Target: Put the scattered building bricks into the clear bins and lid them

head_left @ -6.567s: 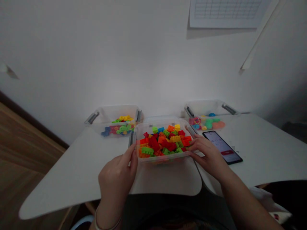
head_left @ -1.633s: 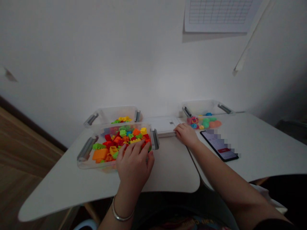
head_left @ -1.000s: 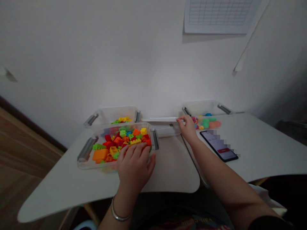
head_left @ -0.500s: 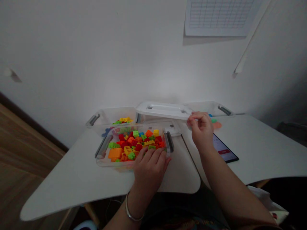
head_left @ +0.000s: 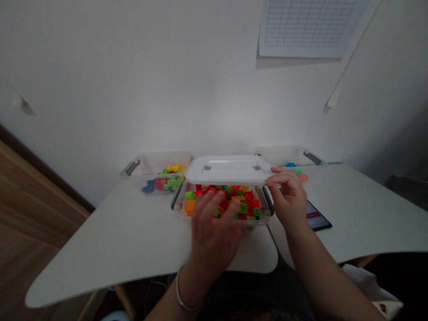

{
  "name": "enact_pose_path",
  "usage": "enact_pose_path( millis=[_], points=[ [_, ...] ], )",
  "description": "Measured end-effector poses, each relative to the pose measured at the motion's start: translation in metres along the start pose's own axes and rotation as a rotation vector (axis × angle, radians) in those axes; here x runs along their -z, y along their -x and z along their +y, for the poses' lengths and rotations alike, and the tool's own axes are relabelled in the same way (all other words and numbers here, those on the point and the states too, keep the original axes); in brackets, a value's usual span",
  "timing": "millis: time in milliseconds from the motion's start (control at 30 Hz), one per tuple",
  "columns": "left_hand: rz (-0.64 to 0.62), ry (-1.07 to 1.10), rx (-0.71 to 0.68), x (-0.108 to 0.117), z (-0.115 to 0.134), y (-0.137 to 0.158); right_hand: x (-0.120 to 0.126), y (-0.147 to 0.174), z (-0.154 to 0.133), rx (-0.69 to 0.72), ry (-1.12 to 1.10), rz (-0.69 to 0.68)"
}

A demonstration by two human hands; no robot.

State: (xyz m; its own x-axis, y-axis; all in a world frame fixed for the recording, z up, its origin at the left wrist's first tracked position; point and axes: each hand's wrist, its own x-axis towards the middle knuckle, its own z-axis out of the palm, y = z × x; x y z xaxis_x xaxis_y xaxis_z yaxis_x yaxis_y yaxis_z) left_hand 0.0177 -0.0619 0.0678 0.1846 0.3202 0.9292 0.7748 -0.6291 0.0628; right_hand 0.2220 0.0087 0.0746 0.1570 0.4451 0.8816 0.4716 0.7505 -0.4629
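Observation:
A clear plastic box [head_left: 182, 218] full of colourful building blocks [head_left: 242, 207] stands on the table in front of me. My right hand [head_left: 289, 196] pinches the right front corner of a white lid [head_left: 230, 171], which is tilted over the back part of the box. Over the box's front side is my left hand [head_left: 216, 227], its fingers apart and somewhat blurred. It seems to hold nothing; whether it touches the blocks or the rim I cannot tell. A bracelet [head_left: 180, 292] circles my left wrist.
Behind on the left stands another clear box [head_left: 163, 158] with coloured pieces; at the back right is a third box [head_left: 282, 154] with a few pieces. A tablet or phone [head_left: 319, 218] lies right of my right hand. The white table [head_left: 117, 249] meets the wall behind.
The box of blocks has shifted right. My right hand has lowered the lid towards me, over the box's back part. My left hand has lifted from the box's front right corner, its fingers spreading.

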Motion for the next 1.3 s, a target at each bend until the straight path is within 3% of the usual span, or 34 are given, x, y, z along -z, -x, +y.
enact_pose_path(
  millis=[67, 200, 300, 367, 500, 633, 767, 867, 933, 1067, 1167, 1300],
  points=[
    [0.073, -0.054, 0.151, 0.006, -0.026, -0.003, 0.003, 0.003, -0.004, 0.021, -0.022, -0.029],
    [-0.06, -0.076, 0.263, 0.019, -0.07, -0.007, 0.007, 0.009, -0.013, 0.025, -0.032, -0.058],
    [-0.153, -0.017, 0.296, 0.028, -0.084, -0.004, 0.009, 0.012, -0.019, 0.018, -0.011, -0.058],
    [-0.164, 0.034, 0.327, 0.031, -0.086, -0.001, 0.011, 0.013, -0.018, 0.027, 0.004, -0.05],
    [-0.054, 0.08, 0.407, 0.035, -0.088, -0.002, 0.015, 0.011, -0.007, 0.077, 0.043, -0.095],
    [-0.007, 0.2, 0.472, 0.038, -0.096, -0.012, 0.017, 0.006, 0.009, -0.06, 0.078, -0.212],
    [-0.009, 0.375, 0.626, 0.036, -0.099, -0.025, 0.014, 0.002, 0.011, -0.206, 0.098, -0.113],
    [0.149, 0.508, 0.754, 0.028, -0.095, -0.029, 0.008, 0.001, 0.003, -0.294, 0.024, -0.021],
    [0.214, 0.532, 0.767, 0.022, -0.091, -0.027, 0.004, 0.002, -0.005, -0.343, -0.072, 0.02],
    [0.101, 0.453, 0.718, 0.016, -0.086, -0.016, 0.004, 0.005, -0.015, -0.45, -0.138, -0.026],
    [-0.047, 0.417, 0.681, 0.016, -0.089, -0.011, 0.01, 0.004, -0.02, -0.463, 0.023, -0.103],
    [-0.111, 0.439, 0.702, 0.016, -0.098, -0.014, 0.017, -0.001, -0.025, -0.461, 0.283, -0.215]
  ],
)
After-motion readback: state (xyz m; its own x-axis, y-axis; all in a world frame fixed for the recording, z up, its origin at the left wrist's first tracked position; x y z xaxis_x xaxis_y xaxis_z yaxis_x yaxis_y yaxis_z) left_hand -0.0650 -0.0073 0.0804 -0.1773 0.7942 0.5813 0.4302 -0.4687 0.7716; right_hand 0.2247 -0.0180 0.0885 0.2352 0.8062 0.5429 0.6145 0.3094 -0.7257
